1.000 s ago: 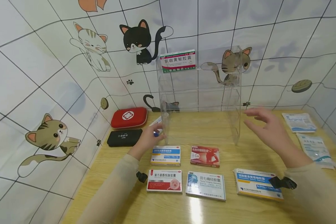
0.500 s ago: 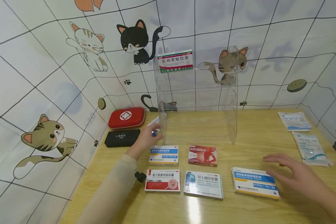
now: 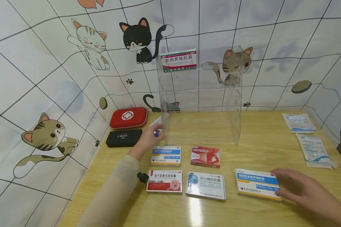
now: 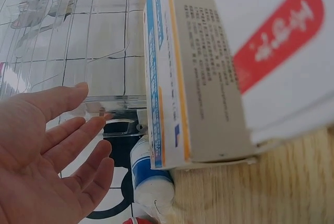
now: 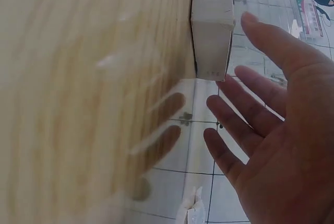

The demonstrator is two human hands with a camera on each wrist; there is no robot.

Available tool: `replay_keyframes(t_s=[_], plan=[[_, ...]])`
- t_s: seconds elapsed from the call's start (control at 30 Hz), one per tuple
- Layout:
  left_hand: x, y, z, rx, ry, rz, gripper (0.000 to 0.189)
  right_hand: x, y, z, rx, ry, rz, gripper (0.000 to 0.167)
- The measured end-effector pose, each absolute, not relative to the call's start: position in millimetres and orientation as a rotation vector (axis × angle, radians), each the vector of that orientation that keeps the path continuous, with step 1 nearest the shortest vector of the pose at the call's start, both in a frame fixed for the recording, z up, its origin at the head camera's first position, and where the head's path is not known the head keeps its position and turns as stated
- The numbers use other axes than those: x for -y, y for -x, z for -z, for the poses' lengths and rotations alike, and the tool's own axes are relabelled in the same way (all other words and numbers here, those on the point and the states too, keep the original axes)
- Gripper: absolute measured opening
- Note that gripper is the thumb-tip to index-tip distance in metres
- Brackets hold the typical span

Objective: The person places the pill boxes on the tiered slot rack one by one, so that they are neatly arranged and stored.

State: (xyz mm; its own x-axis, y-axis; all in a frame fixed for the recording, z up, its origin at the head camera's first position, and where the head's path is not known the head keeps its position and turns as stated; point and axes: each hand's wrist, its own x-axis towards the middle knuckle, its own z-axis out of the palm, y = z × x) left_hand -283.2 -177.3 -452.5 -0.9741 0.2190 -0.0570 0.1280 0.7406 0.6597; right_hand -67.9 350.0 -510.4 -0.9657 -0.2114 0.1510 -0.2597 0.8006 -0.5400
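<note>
My right hand [image 3: 309, 194] is at the right end of a blue, white and yellow medicine box [image 3: 255, 184] lying on the table. Its thumb and fingers are spread at the box's corners; in the right wrist view, fingertips come right up to the box end [image 5: 213, 51]. The left hand [image 3: 147, 140] has its fingertips at the lower left side of a clear acrylic display rack [image 3: 201, 138], fingers loosely extended. On the rack's top tier, at left, stands a green, red and white medicine box [image 3: 178, 61]. A blue-and-white tube [image 4: 148, 174] lies beside the left hand.
Toward the front lie a smaller blue-white box [image 3: 166, 156], a red ibuprofen box [image 3: 205, 156], a red-and-white box [image 3: 164, 182] and a pale blue box [image 3: 206, 186]. A red case [image 3: 128, 117] and black pouch [image 3: 123, 138] sit left; white packets [image 3: 315, 150] lie right.
My right hand has come away from the rack's right side, down and toward me, to the right end of the blue-white box. The left hand stays at the rack's left side.
</note>
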Motion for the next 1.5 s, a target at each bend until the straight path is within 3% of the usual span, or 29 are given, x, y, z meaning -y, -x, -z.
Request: replay_keyframes(t_s=[0.13,0.33,0.53,0.67,0.97,1.2,1.5], plan=[[176.5,284.2,453.9,-2.812,-0.277,-1.044,0.053,-353.6,68.6,516.2,2.842,-0.451,-0.831,0.071],[175.1,285.5,456.0,-2.81,-0.278,-1.046,0.053,-354.2,68.9,514.5,2.85,-0.459,-0.811,0.07],[172.9,285.3,456.0,-2.797,-0.269,-1.051,0.053,-348.1,70.7,494.6,3.051,-0.152,-1.011,0.067],[171.7,285.5,456.1,-2.793,-0.271,-1.055,0.053,-345.7,75.0,487.2,3.078,-0.027,-1.11,0.055],[169.4,283.6,457.2,-2.789,-0.29,-1.082,0.052,-345.8,91.7,473.2,2.817,-0.158,-1.17,0.033],[174.6,282.5,457.8,-2.789,-0.276,-1.052,0.05,-336.0,133.4,434.7,2.539,-0.3,-1.238,0.031],[177.7,283.0,452.7,-2.796,-0.263,-1.031,0.048,-309.9,223.1,341.9,2.229,-0.246,-1.436,0.024]])
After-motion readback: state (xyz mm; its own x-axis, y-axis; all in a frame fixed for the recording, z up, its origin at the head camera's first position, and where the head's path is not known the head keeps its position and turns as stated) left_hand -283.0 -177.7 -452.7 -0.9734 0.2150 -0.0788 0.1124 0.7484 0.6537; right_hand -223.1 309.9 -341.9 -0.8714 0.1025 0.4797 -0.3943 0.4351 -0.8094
